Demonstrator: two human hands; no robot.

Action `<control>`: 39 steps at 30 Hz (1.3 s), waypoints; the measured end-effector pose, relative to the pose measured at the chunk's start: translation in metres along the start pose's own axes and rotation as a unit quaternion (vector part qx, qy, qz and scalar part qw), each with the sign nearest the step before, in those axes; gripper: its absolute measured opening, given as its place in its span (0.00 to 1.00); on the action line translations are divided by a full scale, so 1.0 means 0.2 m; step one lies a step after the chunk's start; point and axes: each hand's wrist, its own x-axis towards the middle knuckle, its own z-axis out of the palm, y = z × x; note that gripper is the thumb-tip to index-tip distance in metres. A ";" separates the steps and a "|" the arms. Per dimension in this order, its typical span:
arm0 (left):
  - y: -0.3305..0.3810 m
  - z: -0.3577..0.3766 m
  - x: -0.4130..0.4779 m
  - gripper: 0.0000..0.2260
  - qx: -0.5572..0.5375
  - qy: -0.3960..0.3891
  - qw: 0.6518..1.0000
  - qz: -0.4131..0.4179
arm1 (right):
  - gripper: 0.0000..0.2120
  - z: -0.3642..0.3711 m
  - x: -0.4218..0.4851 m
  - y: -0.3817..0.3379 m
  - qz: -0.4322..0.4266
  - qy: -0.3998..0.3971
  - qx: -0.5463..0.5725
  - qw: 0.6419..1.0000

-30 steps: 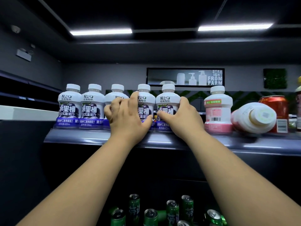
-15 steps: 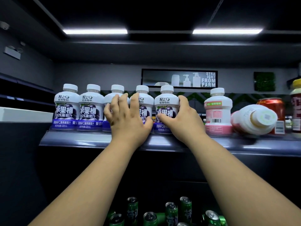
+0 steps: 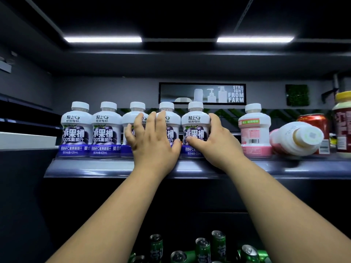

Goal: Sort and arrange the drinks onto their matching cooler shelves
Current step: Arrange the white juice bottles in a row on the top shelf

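Observation:
Five white grape juice bottles with purple labels stand in a row on the upper cooler shelf [image 3: 95, 168]. My left hand [image 3: 153, 141] lies flat against the fronts of the third bottle [image 3: 133, 118] and the fourth bottle [image 3: 167, 109], with its fingers spread and its thumb between the fourth and fifth. My right hand [image 3: 218, 143] wraps the fifth bottle [image 3: 195, 120], thumb on the label and fingers round its right side. The first bottle [image 3: 76, 130] and second bottle [image 3: 106, 130] stand untouched at the left.
To the right on the same shelf stand a pink-labelled white bottle [image 3: 254, 133], a similar bottle lying on its side [image 3: 292, 139], a red can [image 3: 313, 120] and a yellow-lidded jar [image 3: 343, 126]. Several green cans [image 3: 218, 245] sit on a lower level.
My left hand's fingers have spread and reached further up and left, across the third and fourth bottles. My right hand stays on the fifth bottle.

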 end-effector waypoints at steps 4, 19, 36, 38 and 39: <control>0.00 0.00 0.00 0.35 -0.012 -0.005 1.000 0.009 | 0.42 0.01 -0.01 -0.02 0.010 0.012 -0.047 0.999; 0.21 -0.11 -0.09 0.31 -0.126 -0.027 0.986 0.107 | 0.36 -0.19 -0.47 0.27 -0.058 0.103 0.013 0.993; 1.01 0.03 -0.09 0.35 -0.247 -0.215 0.944 -0.036 | 0.42 -0.63 -0.28 0.79 0.002 0.104 0.029 0.994; 1.03 0.05 -0.07 0.34 -0.231 -0.216 0.947 -0.050 | 0.44 -0.63 -0.23 0.82 0.003 0.087 0.055 0.995; 1.04 0.06 -0.06 0.34 -0.222 -0.214 0.950 -0.051 | 0.44 -0.63 -0.22 0.83 0.004 0.081 0.069 0.994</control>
